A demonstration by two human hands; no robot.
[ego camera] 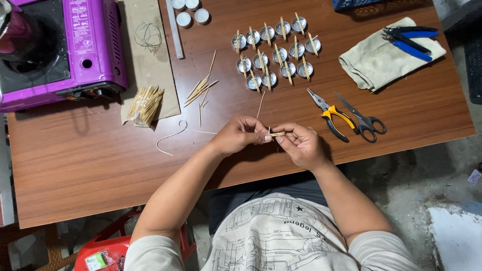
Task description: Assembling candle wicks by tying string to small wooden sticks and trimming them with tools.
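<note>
Above the brown wooden desk (100, 160), the left hand (240, 134) and the right hand (300, 144) both pinch thin pale wooden sticks (277, 134) between their fingertips.

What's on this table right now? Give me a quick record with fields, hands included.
left hand: pinches one end of the small sticks
right hand: holds the same sticks from the other side
metal cups: clustered in rows, sticks laid across them
loose sticks: scattered near the table's middle
bundled sticks: on cardboard, left
pliers: beside the scissors
blue-handled tools: on a folded cloth
purple stove: far left corner
</note>
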